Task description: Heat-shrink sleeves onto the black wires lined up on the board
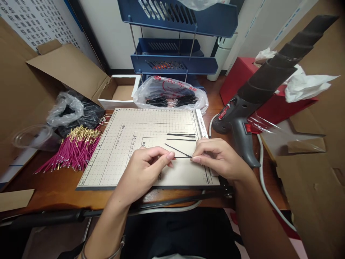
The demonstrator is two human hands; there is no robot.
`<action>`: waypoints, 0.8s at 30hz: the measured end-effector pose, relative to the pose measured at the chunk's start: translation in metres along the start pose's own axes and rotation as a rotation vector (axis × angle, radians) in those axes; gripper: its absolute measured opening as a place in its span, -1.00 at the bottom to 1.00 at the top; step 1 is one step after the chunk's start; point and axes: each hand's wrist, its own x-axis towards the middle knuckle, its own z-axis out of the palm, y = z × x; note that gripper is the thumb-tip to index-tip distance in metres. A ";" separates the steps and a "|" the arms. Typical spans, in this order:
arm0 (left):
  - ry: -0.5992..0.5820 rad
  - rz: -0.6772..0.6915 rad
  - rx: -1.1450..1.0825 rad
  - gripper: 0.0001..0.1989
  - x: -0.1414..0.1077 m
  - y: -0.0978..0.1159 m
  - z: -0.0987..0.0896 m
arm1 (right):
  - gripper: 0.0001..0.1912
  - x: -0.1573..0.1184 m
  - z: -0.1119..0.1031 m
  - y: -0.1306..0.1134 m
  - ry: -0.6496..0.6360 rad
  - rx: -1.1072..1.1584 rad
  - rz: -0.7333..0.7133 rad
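Observation:
My left hand pinches one end of a thin black wire between thumb and forefinger. The wire runs level to my right hand, whose thumb and fingers are closed on its other end. A second black wire slants up and left from the right fingertips. Both hands are above the cream paper-cutter board, printed with a grid and paper sizes. Several more black wires lie on the board just beyond the fingers. The wire tips inside my fingers are hidden.
A heat gun stands at the right, its white cord trailing forward. Magenta wires with gold ends lie at the left. Behind the board are a plastic bag of black wires, a blue rack and a red tissue box.

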 end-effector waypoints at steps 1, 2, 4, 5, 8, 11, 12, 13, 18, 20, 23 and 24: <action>0.008 0.013 0.010 -0.74 0.000 0.000 0.000 | -0.75 0.000 0.001 0.000 0.005 -0.011 0.000; 0.007 0.026 0.028 -0.80 0.000 0.001 0.001 | -0.76 0.000 0.001 -0.001 0.005 -0.026 -0.001; -0.019 0.052 0.064 -0.82 0.000 0.002 0.002 | -0.76 0.001 0.003 -0.002 -0.016 -0.058 -0.011; -0.039 0.064 0.073 -0.84 0.000 0.002 0.003 | -0.77 0.001 0.003 -0.003 -0.030 -0.067 -0.020; -0.087 0.075 0.067 -0.88 0.000 0.004 0.004 | -0.77 0.001 0.006 -0.005 -0.055 -0.069 -0.038; -0.096 0.075 0.055 -0.86 0.000 0.003 0.004 | -0.78 0.002 0.007 -0.005 -0.054 -0.079 -0.042; -0.102 0.075 0.049 -0.85 0.000 0.002 0.004 | -0.77 0.002 0.007 -0.005 -0.054 -0.084 -0.043; -0.109 0.077 0.040 -0.84 0.000 0.001 0.004 | -0.77 0.002 0.007 -0.004 -0.055 -0.087 -0.041; -0.100 0.102 0.033 -0.82 -0.001 -0.002 0.004 | -0.78 0.004 0.008 -0.003 -0.059 -0.061 -0.062; -0.079 0.132 0.037 -0.82 0.000 -0.001 0.004 | -0.78 0.004 0.009 -0.003 -0.054 -0.058 -0.080; -0.068 0.159 0.043 -0.84 0.001 0.001 0.004 | -0.78 0.004 0.010 -0.002 -0.043 -0.064 -0.085; -0.064 0.158 0.050 -0.85 0.001 0.002 0.004 | -0.78 0.004 0.010 -0.002 -0.039 -0.063 -0.084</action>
